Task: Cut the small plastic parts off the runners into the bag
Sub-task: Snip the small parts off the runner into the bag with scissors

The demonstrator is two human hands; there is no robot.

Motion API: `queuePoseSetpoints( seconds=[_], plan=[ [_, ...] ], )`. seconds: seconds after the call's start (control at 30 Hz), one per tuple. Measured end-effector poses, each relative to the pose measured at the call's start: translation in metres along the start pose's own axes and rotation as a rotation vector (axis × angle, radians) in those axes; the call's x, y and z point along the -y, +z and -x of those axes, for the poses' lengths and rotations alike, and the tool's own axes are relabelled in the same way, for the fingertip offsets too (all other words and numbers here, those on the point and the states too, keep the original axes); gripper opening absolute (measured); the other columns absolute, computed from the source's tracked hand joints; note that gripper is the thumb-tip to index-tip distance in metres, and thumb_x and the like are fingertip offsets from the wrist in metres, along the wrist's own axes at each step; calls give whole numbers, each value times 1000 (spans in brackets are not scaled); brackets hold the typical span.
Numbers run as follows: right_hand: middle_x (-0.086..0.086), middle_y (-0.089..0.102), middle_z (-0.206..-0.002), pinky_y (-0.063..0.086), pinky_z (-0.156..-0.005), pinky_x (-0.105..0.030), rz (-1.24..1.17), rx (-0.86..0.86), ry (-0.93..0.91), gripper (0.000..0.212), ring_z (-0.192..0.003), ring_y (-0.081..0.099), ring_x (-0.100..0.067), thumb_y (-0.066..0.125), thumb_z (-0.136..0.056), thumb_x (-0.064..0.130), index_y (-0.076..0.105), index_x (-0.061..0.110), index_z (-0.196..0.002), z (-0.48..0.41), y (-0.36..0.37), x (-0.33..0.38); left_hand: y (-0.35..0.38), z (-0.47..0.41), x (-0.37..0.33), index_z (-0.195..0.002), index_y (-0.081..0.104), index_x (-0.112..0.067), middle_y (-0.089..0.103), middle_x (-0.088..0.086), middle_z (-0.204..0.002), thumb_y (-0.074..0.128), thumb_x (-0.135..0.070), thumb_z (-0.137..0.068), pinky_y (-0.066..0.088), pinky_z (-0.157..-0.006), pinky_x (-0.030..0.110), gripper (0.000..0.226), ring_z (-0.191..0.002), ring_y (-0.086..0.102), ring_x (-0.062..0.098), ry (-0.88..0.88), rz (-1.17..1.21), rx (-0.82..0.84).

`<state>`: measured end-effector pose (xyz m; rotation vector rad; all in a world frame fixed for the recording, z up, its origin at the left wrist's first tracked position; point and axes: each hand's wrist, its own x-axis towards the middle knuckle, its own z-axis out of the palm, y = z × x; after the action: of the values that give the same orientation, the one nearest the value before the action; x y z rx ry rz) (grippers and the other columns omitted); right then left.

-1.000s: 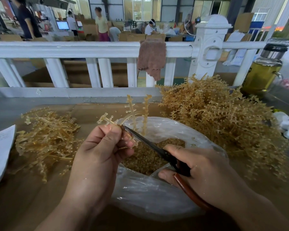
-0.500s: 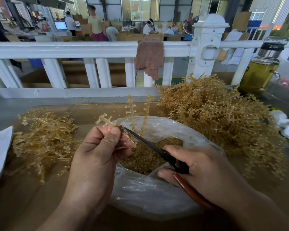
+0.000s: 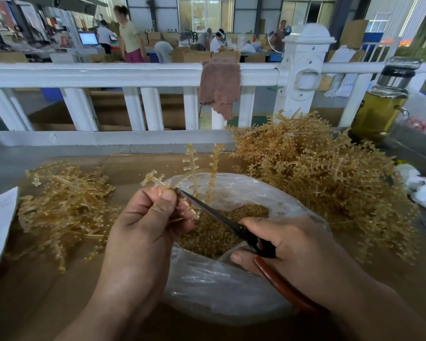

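Runner [image 3: 191, 157]: pinched in my left hand [image 3: 145, 227], thumb on top, branches upright above the bag [image 3: 231, 294] mouth.
Scissors [image 3: 214, 212]: clamped in my right hand [image 3: 295, 244], fingers curled round the handles, blades nearly together, tip at my left thumb.
Change over the last second: almost none; tip unmoved, so this branch's trimming looks unfinished.
Cut parts [image 3: 214, 235]: in bag.
Uncut pile [image 3: 317, 183]: right.
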<state>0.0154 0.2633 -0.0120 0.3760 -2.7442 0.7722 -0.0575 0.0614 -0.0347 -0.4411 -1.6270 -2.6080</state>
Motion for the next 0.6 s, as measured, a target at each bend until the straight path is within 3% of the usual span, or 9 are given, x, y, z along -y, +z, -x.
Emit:
queuePoseSetpoints(
  seconds=[0.37, 0.47, 0.6],
  plan=[
    [6, 59, -63, 41, -51, -26, 7, 26, 9, 49, -61, 58, -10, 52, -82, 69, 66, 23, -91, 1, -1, -1, -1, 1, -1, -72, 67, -28, 65, 3, -75, 68, -29, -92, 57, -62, 27, 20, -71, 65, 15, 13, -49, 3],
    [8, 63, -68, 44, -54, -27, 14, 17, 14, 53, -65, 60, -7, 53, -80, 70, 68, 22, -97, 1, -5, -3, -4, -2, 0, -79, 66, -27, 66, 7, -77, 68, -27, -88, 57, -66, 31, 9, -73, 66, 22, 46, -98, -19],
    [14, 63, -67, 49, -53, -30, 67, 12, 13, 56, -63, 60, -2, 52, -79, 71, 66, 27, -110, 2, -8, -5, -4, -2, -2, -81, 69, -25, 67, 9, -77, 70, -44, -86, 58, -70, 37, 20, -73, 65, 25, 89, -193, -26]
  ],
)
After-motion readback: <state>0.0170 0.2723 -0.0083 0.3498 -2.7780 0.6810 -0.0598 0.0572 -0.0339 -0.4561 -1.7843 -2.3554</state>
